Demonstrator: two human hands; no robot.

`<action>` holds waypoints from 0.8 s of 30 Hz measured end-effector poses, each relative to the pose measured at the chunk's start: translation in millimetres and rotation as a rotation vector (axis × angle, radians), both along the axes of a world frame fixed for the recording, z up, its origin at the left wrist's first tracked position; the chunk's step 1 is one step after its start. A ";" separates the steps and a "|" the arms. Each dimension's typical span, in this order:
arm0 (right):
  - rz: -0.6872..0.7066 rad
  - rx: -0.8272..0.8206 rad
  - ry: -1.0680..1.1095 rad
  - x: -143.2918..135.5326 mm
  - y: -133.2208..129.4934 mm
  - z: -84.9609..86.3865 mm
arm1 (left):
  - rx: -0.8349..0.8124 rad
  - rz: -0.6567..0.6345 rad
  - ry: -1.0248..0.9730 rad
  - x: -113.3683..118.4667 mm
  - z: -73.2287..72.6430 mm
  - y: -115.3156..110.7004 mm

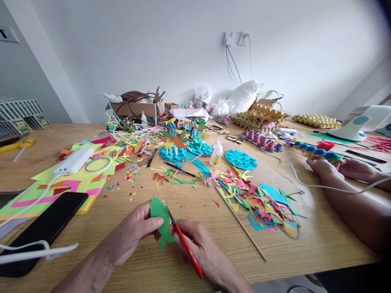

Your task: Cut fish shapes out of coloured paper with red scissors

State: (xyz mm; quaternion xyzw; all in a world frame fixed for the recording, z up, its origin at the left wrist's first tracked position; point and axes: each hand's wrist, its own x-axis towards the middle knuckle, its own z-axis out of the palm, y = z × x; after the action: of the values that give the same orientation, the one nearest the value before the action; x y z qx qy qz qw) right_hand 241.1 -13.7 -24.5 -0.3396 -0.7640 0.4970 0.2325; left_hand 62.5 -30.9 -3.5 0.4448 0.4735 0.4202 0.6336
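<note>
A green paper fish shape [159,212] with a forked tail is pinched between the thumb and fingers of my left hand [139,224], above the table's front part. My right hand [197,244] is closed around red-handled scissors [188,251]. The dark blades point up and away, right beside the fish's right edge. Whether paper lies between the blades I cannot tell. Behind my hands are small colored paper dots [132,171] and a white glue bottle [216,152].
Paper scraps [265,203] and a wooden stick [244,228] lie to the right. At left are colored sheets [26,197], a power bank [73,160] and a black phone [49,228]. Another person's hands [326,169] hold a painted egg-carton strip [317,151] at far right.
</note>
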 end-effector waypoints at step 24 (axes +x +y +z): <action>0.003 0.015 -0.035 2.0 -0.8 -0.1 | -0.018 -0.040 0.019 -2.1 -1.0 -0.7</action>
State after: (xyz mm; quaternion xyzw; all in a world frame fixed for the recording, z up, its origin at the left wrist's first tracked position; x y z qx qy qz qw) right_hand 243.2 -14.5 -24.6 -0.3453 -0.7721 0.4857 0.2207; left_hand 60.4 -31.6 -4.5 0.4523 0.4743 0.3988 0.6414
